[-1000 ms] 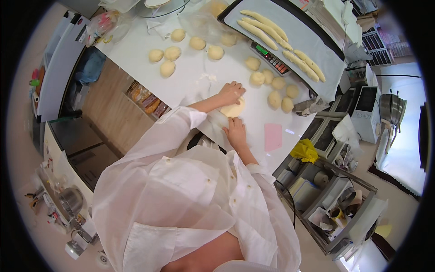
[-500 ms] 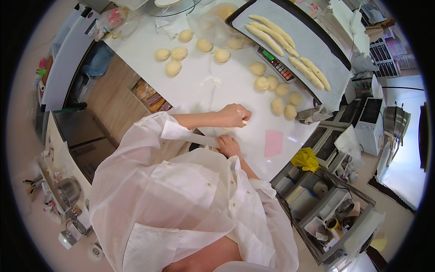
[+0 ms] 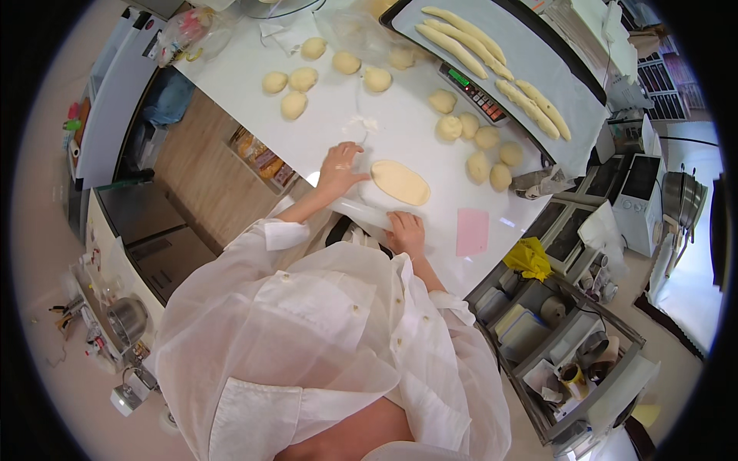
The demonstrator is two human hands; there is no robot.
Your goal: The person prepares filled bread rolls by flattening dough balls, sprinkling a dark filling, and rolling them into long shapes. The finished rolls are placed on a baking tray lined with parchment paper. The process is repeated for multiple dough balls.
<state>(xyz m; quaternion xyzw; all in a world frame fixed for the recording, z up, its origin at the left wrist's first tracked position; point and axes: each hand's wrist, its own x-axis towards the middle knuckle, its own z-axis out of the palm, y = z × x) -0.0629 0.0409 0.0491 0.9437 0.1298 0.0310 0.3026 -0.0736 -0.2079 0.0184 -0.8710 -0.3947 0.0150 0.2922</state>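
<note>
Pressing down on a white cylindrical rolling pin (image 3: 367, 213), both hands lie palm-down with fingers spread flat rather than curled, set apart at its two ends: the left hand (image 3: 340, 167) rests on the far-left end with the forearm stretched forward out of a rolled white sleeve, and the right hand (image 3: 405, 232) sits on the near end, close to the body. Just beyond the pin lies a flattened pale yellow oval of dough (image 3: 400, 182) on the white worktop (image 3: 323, 123), touching or almost touching the pin's far side; contact cannot be told. A pink rectangular plastic scraper (image 3: 472, 231) lies flat to the right of the right hand. Round dough balls (image 3: 486, 163) sit further right, near a dark baking tray (image 3: 538, 69) carrying long dough sticks. Compared with half a second ago, the dough was hidden beneath the hands; now it lies uncovered as a wide oval, and the pin and both hands have drawn back toward the body.
</note>
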